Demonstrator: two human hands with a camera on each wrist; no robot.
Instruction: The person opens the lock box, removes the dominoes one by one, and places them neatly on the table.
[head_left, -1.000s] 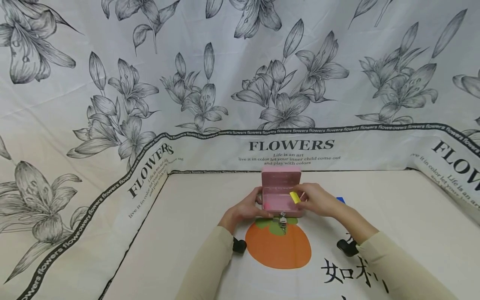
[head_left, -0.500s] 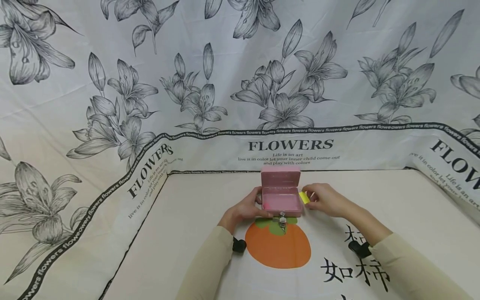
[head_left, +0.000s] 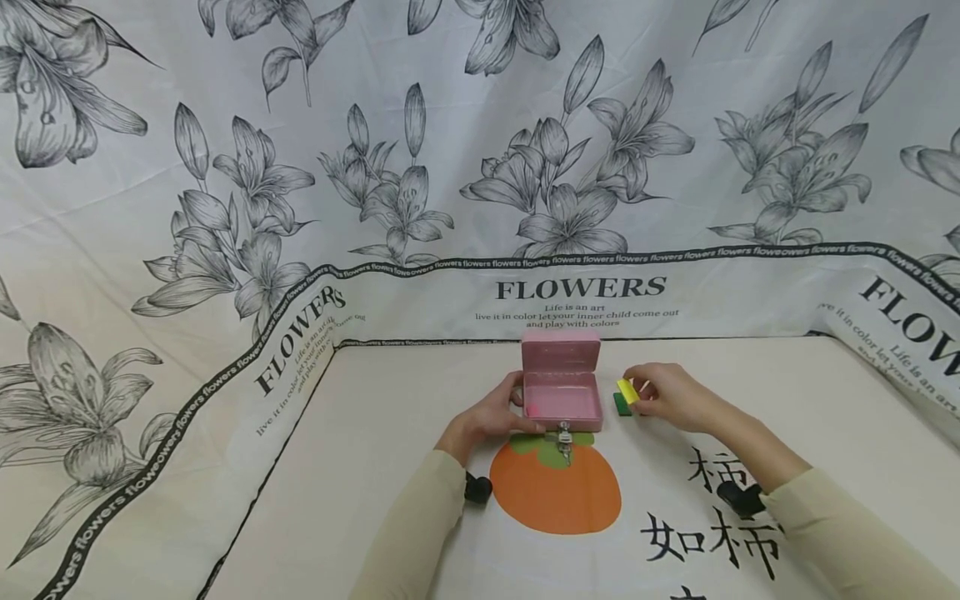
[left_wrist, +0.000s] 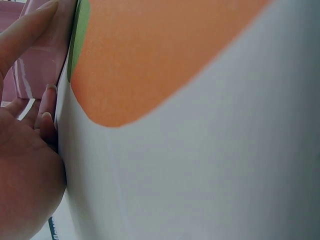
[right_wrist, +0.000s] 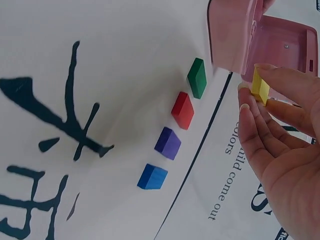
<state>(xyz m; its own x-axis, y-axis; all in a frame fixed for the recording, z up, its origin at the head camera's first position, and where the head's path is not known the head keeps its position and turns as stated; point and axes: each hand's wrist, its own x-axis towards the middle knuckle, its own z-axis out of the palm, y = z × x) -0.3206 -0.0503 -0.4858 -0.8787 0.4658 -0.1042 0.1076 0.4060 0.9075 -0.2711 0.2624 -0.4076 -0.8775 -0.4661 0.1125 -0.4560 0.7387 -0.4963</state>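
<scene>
My left hand (head_left: 491, 414) holds the pink metal box (head_left: 561, 357) at its left side, thumb on the front wall (left_wrist: 42, 37). The box's lid stands up, and a silvery clasp (head_left: 565, 435) hangs at the front. Inside, at the left, shows a small bright pink patch. Right of the box, my right hand (head_left: 669, 397) pinches a yellow block (right_wrist: 260, 88) between thumb and fingers, above the cloth. Close under it in the head view lies a green block (head_left: 622, 406).
In the right wrist view a red block (right_wrist: 183, 110), a purple block (right_wrist: 168, 143) and a blue block (right_wrist: 152, 176) lie in a row with the green one. The white cloth carries a printed orange persimmon (head_left: 557, 487) and black characters. A flower-printed curtain (head_left: 420, 200) rises behind.
My right hand has moved right, from over the box to beside it, carrying the yellow block. The green block has come into view. My left hand has stayed on the box.
</scene>
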